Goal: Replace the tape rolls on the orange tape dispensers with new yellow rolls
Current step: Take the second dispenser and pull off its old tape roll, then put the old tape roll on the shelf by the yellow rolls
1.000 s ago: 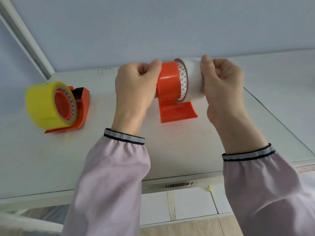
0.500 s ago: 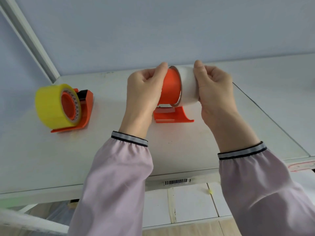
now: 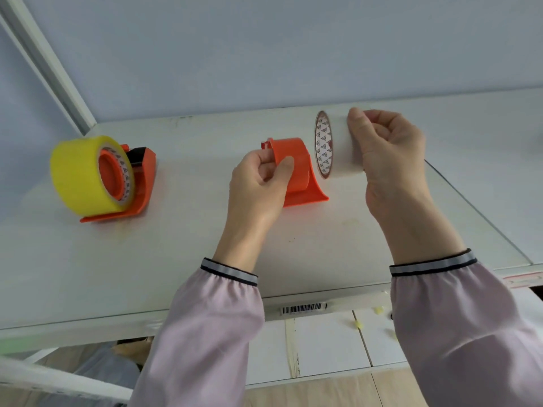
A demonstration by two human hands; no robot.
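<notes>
An orange tape dispenser (image 3: 296, 171) stands on the white table (image 3: 176, 259) at centre, its hub bare. My left hand (image 3: 261, 183) grips its hub and left side. Just right of it, clear of the hub, my right hand (image 3: 388, 151) holds a nearly used-up whitish roll (image 3: 335, 145) with a printed cardboard core. A second orange dispenser (image 3: 141, 183) sits at the left of the table with a full yellow roll (image 3: 76, 174) mounted on it.
The table meets a pale blue wall (image 3: 264, 54) at the back. A second white surface (image 3: 499, 171) adjoins on the right. A barcode sticker (image 3: 304, 308) marks the front edge; tiled floor lies below.
The whitish roll has come off the centre dispenser's hub and moved right in my right hand. The dispenser was set down on the table, still held by my left hand.
</notes>
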